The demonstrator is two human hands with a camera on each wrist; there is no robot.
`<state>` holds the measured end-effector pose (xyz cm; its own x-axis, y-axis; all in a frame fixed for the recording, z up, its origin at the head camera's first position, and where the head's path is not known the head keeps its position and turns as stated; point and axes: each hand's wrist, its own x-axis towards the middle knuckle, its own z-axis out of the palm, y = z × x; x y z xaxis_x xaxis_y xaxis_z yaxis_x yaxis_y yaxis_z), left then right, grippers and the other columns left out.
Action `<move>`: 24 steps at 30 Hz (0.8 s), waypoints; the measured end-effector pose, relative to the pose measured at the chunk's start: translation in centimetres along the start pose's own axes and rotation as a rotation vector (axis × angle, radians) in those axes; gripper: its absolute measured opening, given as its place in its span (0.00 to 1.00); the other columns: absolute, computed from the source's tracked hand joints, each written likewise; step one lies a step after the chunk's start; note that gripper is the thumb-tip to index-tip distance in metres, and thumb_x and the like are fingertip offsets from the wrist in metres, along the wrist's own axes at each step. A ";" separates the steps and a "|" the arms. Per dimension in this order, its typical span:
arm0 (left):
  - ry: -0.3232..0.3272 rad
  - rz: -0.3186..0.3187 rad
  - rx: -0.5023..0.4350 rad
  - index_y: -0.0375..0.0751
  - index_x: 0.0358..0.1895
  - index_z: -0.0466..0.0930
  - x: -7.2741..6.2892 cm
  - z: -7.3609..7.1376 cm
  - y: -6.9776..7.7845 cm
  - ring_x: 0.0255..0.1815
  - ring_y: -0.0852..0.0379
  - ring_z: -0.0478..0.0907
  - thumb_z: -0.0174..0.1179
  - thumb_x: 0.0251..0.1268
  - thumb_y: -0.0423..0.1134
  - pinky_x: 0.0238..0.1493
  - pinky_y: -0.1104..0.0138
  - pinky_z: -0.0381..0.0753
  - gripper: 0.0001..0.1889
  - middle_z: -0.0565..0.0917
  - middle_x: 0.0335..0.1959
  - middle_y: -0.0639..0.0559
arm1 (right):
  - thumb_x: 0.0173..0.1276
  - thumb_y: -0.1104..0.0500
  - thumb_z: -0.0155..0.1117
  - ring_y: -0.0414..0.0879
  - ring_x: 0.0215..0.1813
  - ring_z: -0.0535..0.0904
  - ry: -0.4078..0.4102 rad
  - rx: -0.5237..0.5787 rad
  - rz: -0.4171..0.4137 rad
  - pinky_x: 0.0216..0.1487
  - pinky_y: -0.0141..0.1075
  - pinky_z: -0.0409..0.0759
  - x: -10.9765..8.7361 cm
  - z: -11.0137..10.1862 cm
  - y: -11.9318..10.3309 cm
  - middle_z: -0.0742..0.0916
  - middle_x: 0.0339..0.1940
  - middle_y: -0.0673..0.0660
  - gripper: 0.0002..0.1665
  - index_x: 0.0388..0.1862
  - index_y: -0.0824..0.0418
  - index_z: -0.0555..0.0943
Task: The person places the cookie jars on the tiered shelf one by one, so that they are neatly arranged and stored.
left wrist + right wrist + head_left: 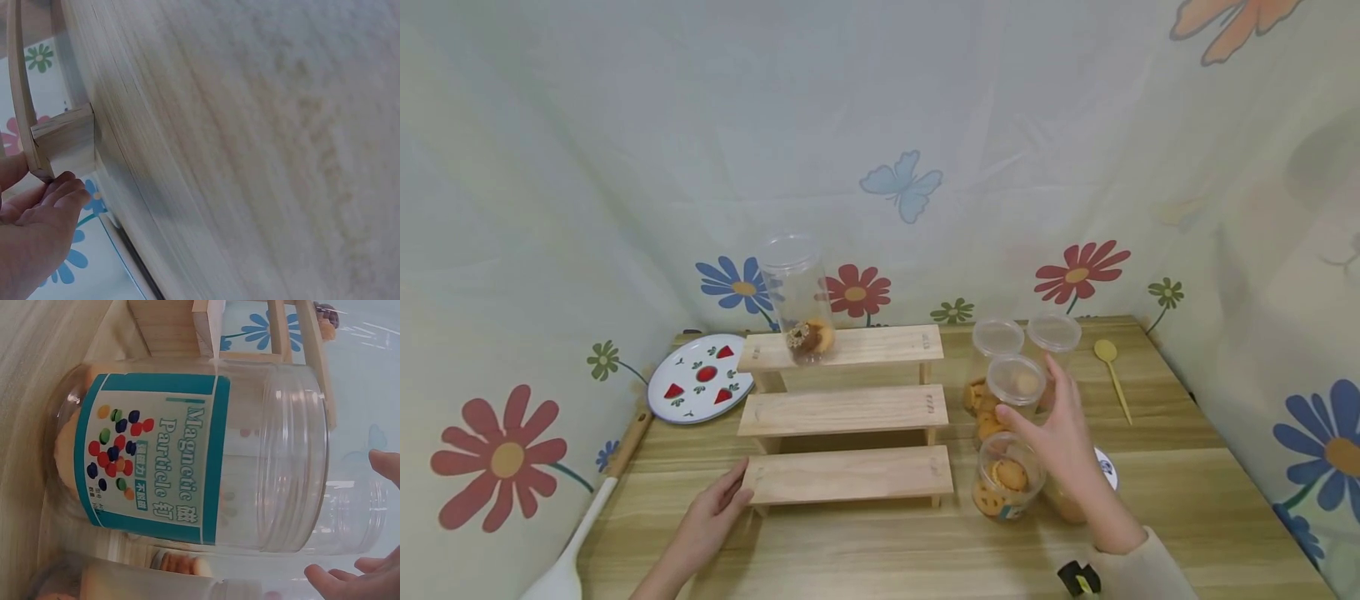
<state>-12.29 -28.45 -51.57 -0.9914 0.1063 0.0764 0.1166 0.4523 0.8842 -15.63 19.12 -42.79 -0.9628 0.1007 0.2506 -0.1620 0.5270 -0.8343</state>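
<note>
My left hand is at the left end of the lowest step of a three-step wooden display rack. In the left wrist view its thumb and fingers grip the board's end from both sides. My right hand reaches over several clear jars, thumb and fingers spread near the lid of a jar of cookies; no contact shows. Below it stands a lidless-looking clear jar with cookies, its "Magnetic Particle" label large in the right wrist view. Two more lidded jars stand behind.
A tall clear jar with a few cookies stands on the top step. Left of the rack lies a strawberry-patterned plate, near a white spatula with a wooden handle. A yellow spoon lies at the right, and a small black item at the front.
</note>
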 end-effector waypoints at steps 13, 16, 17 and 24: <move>-0.023 -0.037 0.007 0.22 0.68 0.61 0.2 -0.2 -0.1 0.65 0.42 0.64 0.55 0.72 0.36 0.61 0.65 0.68 0.28 0.63 0.68 0.30 | 0.63 0.53 0.71 0.65 0.67 0.64 -0.110 0.108 -0.002 0.65 0.57 0.65 0.7 0.1 0.9 0.67 0.67 0.70 0.54 0.75 0.65 0.48; -0.024 -0.045 0.007 0.22 0.68 0.60 0.2 -0.2 -0.1 0.66 0.42 0.64 0.55 0.72 0.36 0.62 0.61 0.68 0.28 0.63 0.68 0.30 | 0.63 0.55 0.70 0.63 0.67 0.65 -0.115 0.131 -0.016 0.65 0.56 0.66 0.7 0.2 1.1 0.68 0.66 0.68 0.50 0.74 0.65 0.51; -0.025 -0.047 0.006 0.22 0.68 0.60 0.2 -0.2 -0.1 0.66 0.42 0.64 0.55 0.72 0.36 0.62 0.61 0.67 0.28 0.63 0.68 0.30 | 0.63 0.55 0.70 0.63 0.67 0.65 -0.115 0.133 -0.020 0.65 0.56 0.66 0.7 0.3 1.2 0.68 0.66 0.68 0.50 0.74 0.66 0.51; -0.022 -0.045 0.010 0.21 0.67 0.60 0.2 -0.2 0.1 0.66 0.42 0.63 0.55 0.72 0.35 0.61 0.63 0.68 0.28 0.63 0.68 0.30 | 0.63 0.54 0.70 0.63 0.68 0.64 -0.123 0.158 -0.030 0.66 0.57 0.64 0.9 0.2 1.3 0.69 0.66 0.67 0.50 0.74 0.64 0.51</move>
<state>-12.46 -28.56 -51.42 -0.9941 0.1050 0.0267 0.0730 0.4662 0.8816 -16.74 19.70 -43.74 -0.9746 -0.0218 0.2230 -0.2139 0.3880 -0.8965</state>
